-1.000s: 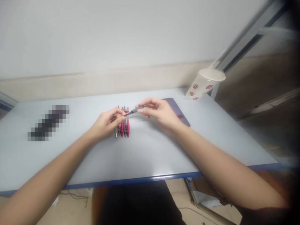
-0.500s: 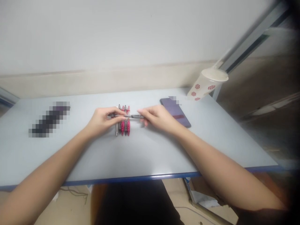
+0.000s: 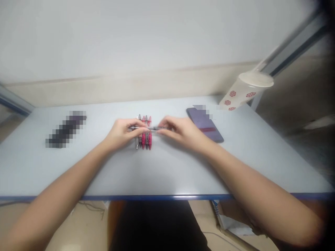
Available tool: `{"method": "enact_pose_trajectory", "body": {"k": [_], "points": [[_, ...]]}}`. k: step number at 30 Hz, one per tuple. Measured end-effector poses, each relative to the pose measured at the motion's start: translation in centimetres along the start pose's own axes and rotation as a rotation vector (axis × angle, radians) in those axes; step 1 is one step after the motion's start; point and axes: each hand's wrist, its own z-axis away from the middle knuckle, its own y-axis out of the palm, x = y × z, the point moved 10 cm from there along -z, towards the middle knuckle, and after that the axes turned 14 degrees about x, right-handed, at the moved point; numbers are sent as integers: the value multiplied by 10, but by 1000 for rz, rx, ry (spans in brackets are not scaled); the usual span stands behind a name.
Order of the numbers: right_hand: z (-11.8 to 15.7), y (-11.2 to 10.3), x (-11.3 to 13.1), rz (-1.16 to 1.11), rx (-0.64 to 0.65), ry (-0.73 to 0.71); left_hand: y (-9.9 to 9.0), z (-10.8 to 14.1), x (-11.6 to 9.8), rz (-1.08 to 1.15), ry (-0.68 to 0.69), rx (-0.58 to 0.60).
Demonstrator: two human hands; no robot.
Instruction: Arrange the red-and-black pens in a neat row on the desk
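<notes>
A slim grey pen (image 3: 153, 128) lies crosswise between my two hands, just above a row of pens. My left hand (image 3: 125, 132) pinches its left part between thumb and fingers. At its right end, my right hand (image 3: 179, 130) has thumb and fingers closed round it; the fingertips are slightly blurred. Below are several pens side by side, red ones (image 3: 150, 141) and grey ones, with a whitish pen (image 3: 136, 143) at the left of the row. The hands and the held pen hide their middle parts.
A purple-blue phone-like slab (image 3: 206, 125) lies right of my right hand. Behind it stands a white cup (image 3: 243, 92) with red flower prints. A pixelated dark object (image 3: 66, 129) is at the left. The table's blue front edge (image 3: 167, 197) runs below my forearms.
The view has shifted, so the table items appear further right. My right thumb and fingers have changed their hold on the pen's right part. My left hand keeps its pinch.
</notes>
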Motion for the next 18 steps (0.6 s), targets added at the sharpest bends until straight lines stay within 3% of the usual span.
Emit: {"method": "enact_pose_trajectory", "body": {"k": [5,12,18], "points": [[-2,11,-8,-28,99,88,3,1,-3,11,11,40],[1,5,-5,51,-19,25,5,-3,-5,18,41,70],[0,9,0,62,45,73,1,0,-17,-48,91,63]]}}
